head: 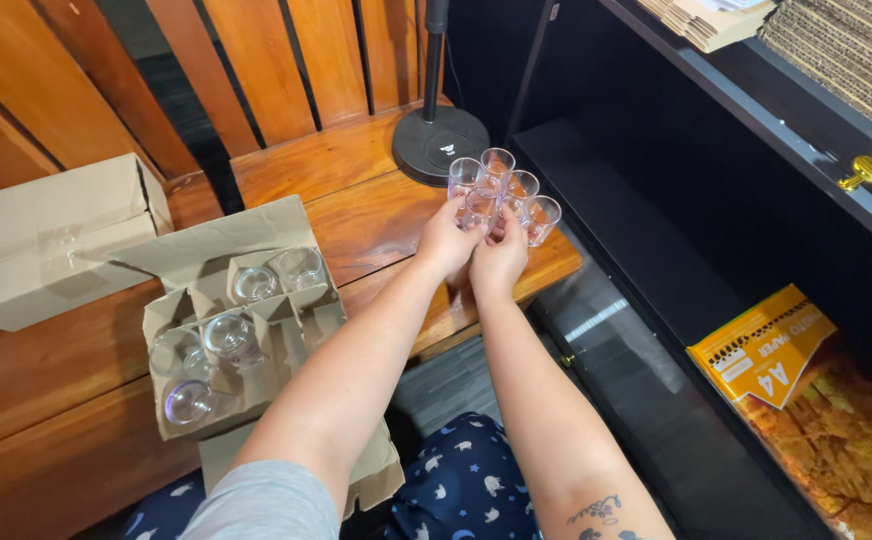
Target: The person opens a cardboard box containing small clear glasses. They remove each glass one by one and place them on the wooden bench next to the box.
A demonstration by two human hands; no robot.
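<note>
Both my hands are stretched forward together over the right end of a wooden bench (pixel 376 215). My left hand (pixel 446 243) and my right hand (pixel 501 258) jointly hold a cluster of several small clear glasses (pixel 501 190), mouths up, just above the bench's right edge. Lower left, an open cardboard box (pixel 241 330) with cardboard dividers holds several more clear glasses (pixel 231 335), some upright and some lying on their sides.
A closed cardboard box (pixel 51 240) lies at the left. A round black stand base (pixel 441 140) with a pole sits at the bench's back. A black shelf unit (pixel 656 230) stands at the right, with a yellow paper ream (pixel 761 345) inside and corrugated cardboard (pixel 846 45) on top.
</note>
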